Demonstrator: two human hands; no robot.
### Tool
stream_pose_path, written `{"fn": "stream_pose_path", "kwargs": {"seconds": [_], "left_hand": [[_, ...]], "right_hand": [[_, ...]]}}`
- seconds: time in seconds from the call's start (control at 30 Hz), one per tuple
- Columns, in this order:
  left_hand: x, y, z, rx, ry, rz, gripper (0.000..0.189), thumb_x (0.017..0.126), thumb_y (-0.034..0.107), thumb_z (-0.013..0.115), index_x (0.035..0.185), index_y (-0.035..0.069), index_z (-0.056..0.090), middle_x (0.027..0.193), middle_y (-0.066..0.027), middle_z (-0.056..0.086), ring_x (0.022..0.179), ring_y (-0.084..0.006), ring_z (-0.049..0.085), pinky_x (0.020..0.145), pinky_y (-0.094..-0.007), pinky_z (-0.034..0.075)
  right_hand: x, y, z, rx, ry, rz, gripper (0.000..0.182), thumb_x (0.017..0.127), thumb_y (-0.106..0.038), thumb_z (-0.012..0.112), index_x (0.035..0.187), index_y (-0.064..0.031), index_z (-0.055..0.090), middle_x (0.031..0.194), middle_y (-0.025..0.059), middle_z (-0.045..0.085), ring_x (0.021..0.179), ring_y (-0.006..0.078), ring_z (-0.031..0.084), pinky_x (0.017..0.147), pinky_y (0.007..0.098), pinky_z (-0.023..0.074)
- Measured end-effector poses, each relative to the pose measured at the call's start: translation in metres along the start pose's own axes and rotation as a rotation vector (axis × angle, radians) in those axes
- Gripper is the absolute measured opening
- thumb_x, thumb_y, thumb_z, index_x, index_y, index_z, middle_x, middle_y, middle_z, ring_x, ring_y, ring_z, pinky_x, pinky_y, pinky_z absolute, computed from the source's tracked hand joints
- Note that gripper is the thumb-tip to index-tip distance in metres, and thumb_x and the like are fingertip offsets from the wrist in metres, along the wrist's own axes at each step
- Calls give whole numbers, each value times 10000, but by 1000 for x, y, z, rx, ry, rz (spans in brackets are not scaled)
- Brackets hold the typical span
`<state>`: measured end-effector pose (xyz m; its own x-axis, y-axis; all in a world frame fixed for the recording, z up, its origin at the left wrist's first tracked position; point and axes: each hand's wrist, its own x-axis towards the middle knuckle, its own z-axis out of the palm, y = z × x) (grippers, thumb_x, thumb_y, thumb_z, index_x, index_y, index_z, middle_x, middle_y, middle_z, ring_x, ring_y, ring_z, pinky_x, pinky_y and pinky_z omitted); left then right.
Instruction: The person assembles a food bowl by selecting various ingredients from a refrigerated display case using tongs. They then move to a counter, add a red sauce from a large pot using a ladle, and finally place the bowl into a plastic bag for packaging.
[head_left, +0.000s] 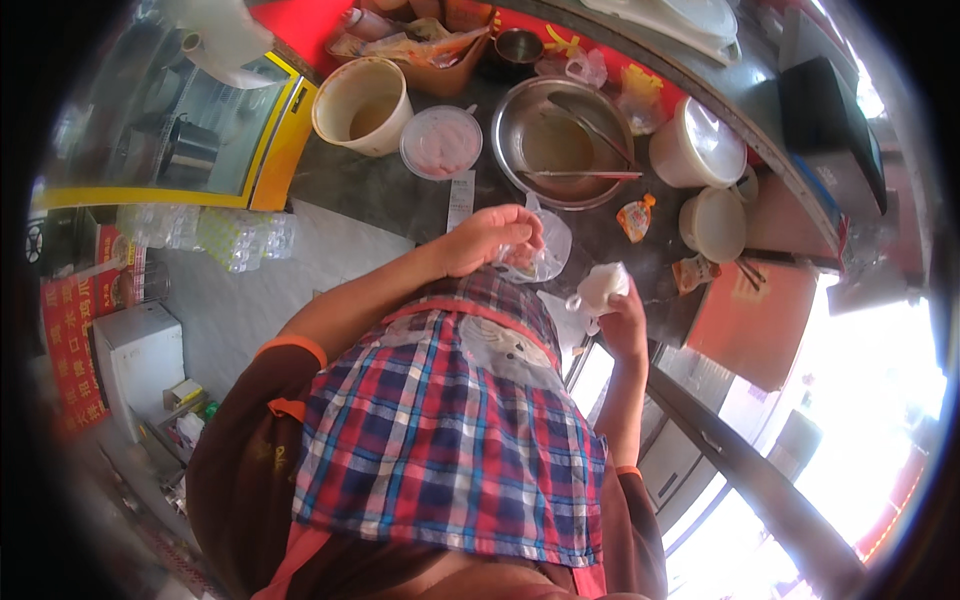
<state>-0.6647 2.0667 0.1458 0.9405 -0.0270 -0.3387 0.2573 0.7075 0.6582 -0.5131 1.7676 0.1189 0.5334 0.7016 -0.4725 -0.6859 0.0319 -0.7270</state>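
Observation:
My left hand (491, 238) is over the near edge of the dark counter, its fingers curled in front of a clear plastic bag (553, 244). Whether those fingers pinch the bag is hidden. The bag's contents are hard to make out. In my right hand (626, 322), to the right of the bag, is a bunched white bundle (606, 289), perhaps folded plastic bags. A printed paper slip (461, 199) lies just beyond my left hand. Farther back stands a steel basin (506, 142) with liquid and long utensils in it. A small orange-and-white sachet (636, 217) lies right of the basin.
A stained white bucket (397, 105) and a lidded tub of pinkish food (441, 142) stand at the back left. White tubs (694, 142) line the right. Beyond is a cardboard box of packets (450, 71). A yellow-framed glass cabinet (274, 150) stands left, above bottled water packs (244, 236).

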Motion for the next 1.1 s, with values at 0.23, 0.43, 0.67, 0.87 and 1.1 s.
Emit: {"fn": "stream_pose_path", "kwargs": {"seconds": [0.23,0.43,0.67,0.87,1.1], "left_hand": [[6,15,-38,397,167,-11,223,1025,181,595,1188,32,633,1018,-43,692,933,-135,669,881,-285,540],[1,-11,-107,206,358,-28,168,998,159,617,1120,46,644,991,-59,683,850,-131,675,747,-273,560],[10,-58,-162,897,794,-13,628,903,468,746,1230,-58,645,1126,-239,718,994,-306,714,903,-409,557],[47,-49,-139,833,711,-334,525,899,409,751,989,-105,694,817,-192,721,800,-272,726,737,-394,573],[44,-96,-182,960,600,-13,244,851,170,693,982,-36,697,783,-113,713,760,-225,695,713,-393,545]], "right_hand": [[37,-21,155,-53,-455,-118,801,699,-235,745,1430,-36,484,1316,97,590,1213,225,577,1034,348,454],[99,45,134,-1256,155,-261,555,735,-119,749,1270,-55,617,1250,212,629,1205,415,582,1040,477,464],[88,61,84,-1615,139,-460,613,758,-42,729,1351,-80,576,1406,201,547,1331,456,467,1129,494,410],[70,23,92,-1343,284,-612,390,860,-57,700,1246,-57,648,1297,171,633,1215,377,601,1039,436,486],[85,-62,8,-1018,667,-708,212,885,-41,662,1082,-49,741,1001,136,741,935,270,724,854,359,552]]}}
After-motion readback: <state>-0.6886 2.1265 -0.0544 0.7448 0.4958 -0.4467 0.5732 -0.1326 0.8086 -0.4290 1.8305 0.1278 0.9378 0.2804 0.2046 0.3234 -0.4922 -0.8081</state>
